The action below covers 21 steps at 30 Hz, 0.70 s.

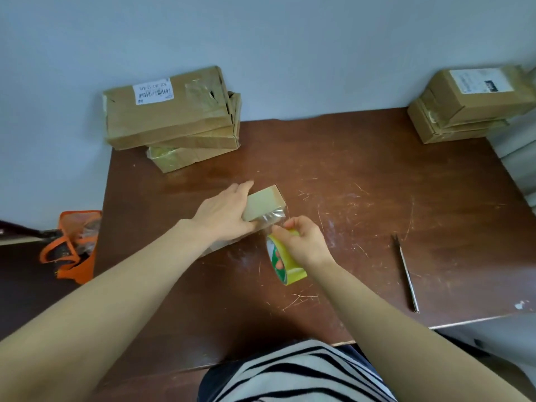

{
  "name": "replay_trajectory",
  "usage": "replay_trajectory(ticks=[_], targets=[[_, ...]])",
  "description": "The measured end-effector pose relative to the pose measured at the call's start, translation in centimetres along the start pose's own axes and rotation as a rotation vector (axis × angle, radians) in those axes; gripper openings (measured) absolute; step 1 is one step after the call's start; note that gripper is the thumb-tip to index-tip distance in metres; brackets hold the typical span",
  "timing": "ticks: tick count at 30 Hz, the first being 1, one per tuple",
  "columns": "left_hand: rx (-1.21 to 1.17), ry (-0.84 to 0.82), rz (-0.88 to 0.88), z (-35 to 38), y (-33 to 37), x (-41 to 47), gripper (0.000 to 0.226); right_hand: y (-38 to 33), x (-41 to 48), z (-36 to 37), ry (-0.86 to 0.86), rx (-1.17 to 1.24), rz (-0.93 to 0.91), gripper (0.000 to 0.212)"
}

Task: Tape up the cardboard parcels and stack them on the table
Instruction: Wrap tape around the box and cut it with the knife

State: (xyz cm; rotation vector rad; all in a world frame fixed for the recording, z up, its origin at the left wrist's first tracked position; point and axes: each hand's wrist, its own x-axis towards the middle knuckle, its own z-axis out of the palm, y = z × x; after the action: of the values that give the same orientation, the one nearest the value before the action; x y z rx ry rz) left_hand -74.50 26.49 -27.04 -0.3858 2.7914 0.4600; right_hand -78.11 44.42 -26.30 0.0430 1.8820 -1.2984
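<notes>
The left grip point(229, 211) clasps the small parcel point(264, 203) on the bench point(377, 169); just right of it, the right grip point(301, 239) pinches the yellow tape roll point(285, 264) (clear tape stretches from roll to parcel).

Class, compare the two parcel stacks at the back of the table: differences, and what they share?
The left stack overhangs the table's left edge; the right stack sits at its right corner. The left stack's top label is a small barcode strip; the right stack's is larger. Both are brown cardboard.
</notes>
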Motion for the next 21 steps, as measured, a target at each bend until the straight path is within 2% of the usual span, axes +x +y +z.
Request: replay_trajectory(ticks=[1, 3, 4, 5, 10, 12, 14, 16, 17, 19, 21], targets=[[0.059, 0.088, 0.088, 0.1, 0.1, -0.5, 0.099, -0.1, 0.7, 0.2, -0.008, 0.012, 0.016, 0.02], [0.239, 0.308, 0.34, 0.6, 0.5, -1.4, 0.093, 0.0, 2.0, 0.4, -0.023, 0.023, 0.012, 0.022], [0.295, 0.362, 0.425, 1.1, 0.6, -1.6, 0.088, -0.1, 2.4, 0.3, -0.026, 0.011, 0.001, 0.024], [0.32, 0.342, 0.442, 1.5, 0.8, -1.7, 0.086, -0.1, 2.7, 0.3, -0.028, 0.001, -0.009, 0.024], [0.141, 0.069, 0.236, 0.5, 0.5, -0.4, 0.084, -1.5, 2.5, 0.1, -0.057, -0.008, -0.033, 0.025], [-0.106, -0.03, 0.138, -0.6, -0.1, 0.1, 0.084, -2.2, 1.8, -0.7, -0.112, 0.098, -0.048, 0.019], [-0.438, -0.128, 0.064, -1.1, -1.0, 0.2, 0.086, -2.2, 0.7, -1.9, -0.169, 0.141, -0.178, 0.009], [-0.745, -0.2, -0.018, -1.0, -2.2, 0.2, 0.085, -2.3, -0.1, -2.4, -0.233, 0.119, -0.316, 0.028], [-0.8, -0.206, -0.044, -0.6, -2.6, 0.2, 0.083, -2.4, -0.2, -2.1, -0.242, 0.065, -0.354, 0.035], [-0.595, -0.076, -0.097, 0.8, -2.7, 0.2, 0.082, -2.6, 0.4, -1.0, -0.209, -0.08, -0.382, 0.04], [-0.322, 0.085, -0.164, 2.4, -1.7, -0.2, 0.094, -3.4, 1.9, 0.4, -0.122, -0.173, -0.417, 0.038]])
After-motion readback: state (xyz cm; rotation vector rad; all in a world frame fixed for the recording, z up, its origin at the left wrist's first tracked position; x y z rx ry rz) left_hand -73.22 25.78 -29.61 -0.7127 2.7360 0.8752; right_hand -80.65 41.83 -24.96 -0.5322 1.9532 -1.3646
